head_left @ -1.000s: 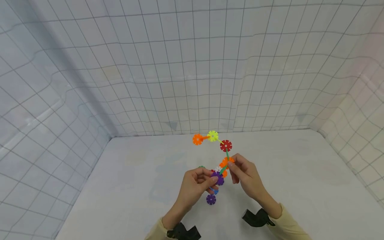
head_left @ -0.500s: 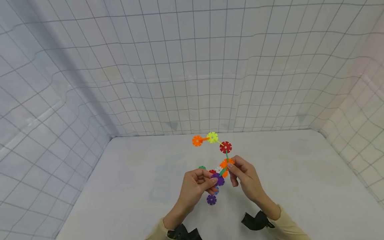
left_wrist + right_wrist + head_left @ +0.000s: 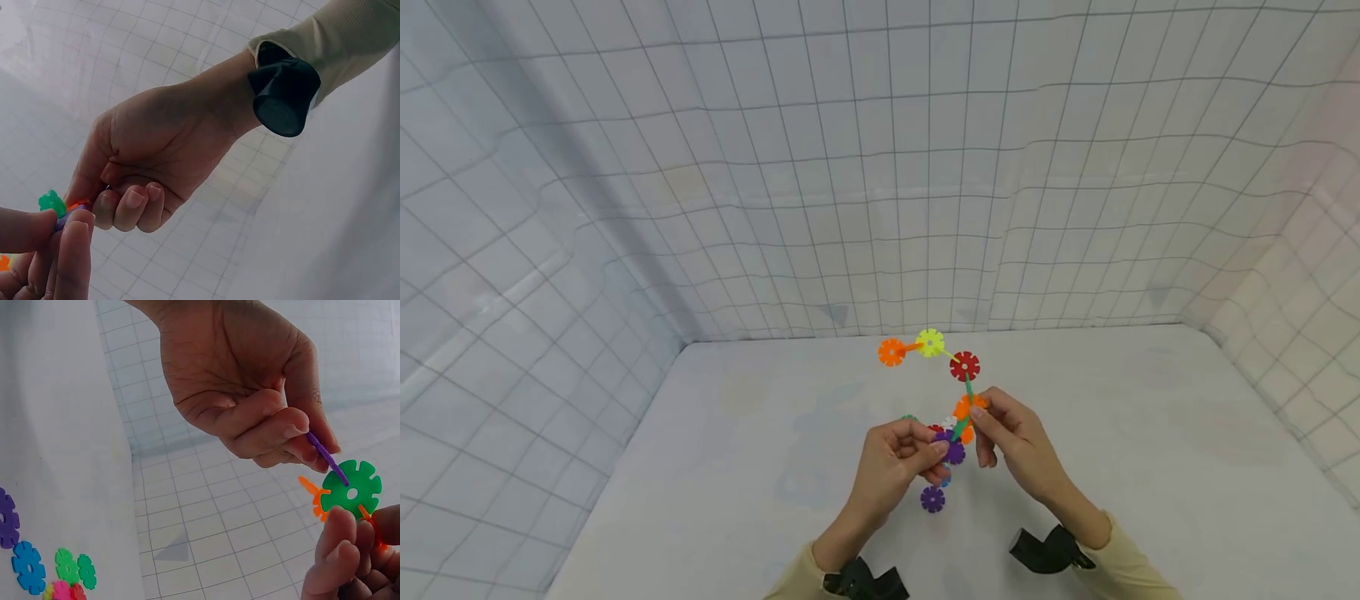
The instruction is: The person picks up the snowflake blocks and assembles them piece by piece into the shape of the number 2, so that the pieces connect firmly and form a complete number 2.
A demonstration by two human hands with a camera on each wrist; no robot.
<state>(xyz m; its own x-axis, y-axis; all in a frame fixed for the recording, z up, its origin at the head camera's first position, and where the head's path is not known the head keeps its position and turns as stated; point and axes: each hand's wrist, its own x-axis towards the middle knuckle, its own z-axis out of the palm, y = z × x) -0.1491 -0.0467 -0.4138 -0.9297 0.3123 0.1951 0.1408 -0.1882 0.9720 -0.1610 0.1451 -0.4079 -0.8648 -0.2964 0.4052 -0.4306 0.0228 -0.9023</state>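
My left hand pinches a purple notched disc between thumb and fingers. The right hand pinches an orange notched disc at the end of a linked chain. Between the two hands is a green disc; in the right wrist view the purple disc's edge meets one of its slots, and an orange edge sits at another. Upward from the right hand the chain runs through a red disc and a yellow disc to an orange disc.
Below the hands several loose discs lie on the white table, among them a purple one, a blue one and green ones. White gridded sheeting rises behind and at both sides.
Both hands keep their pinches with only small movements. The held purple disc appears slightly turned against the green one. The head view has shifted slightly.
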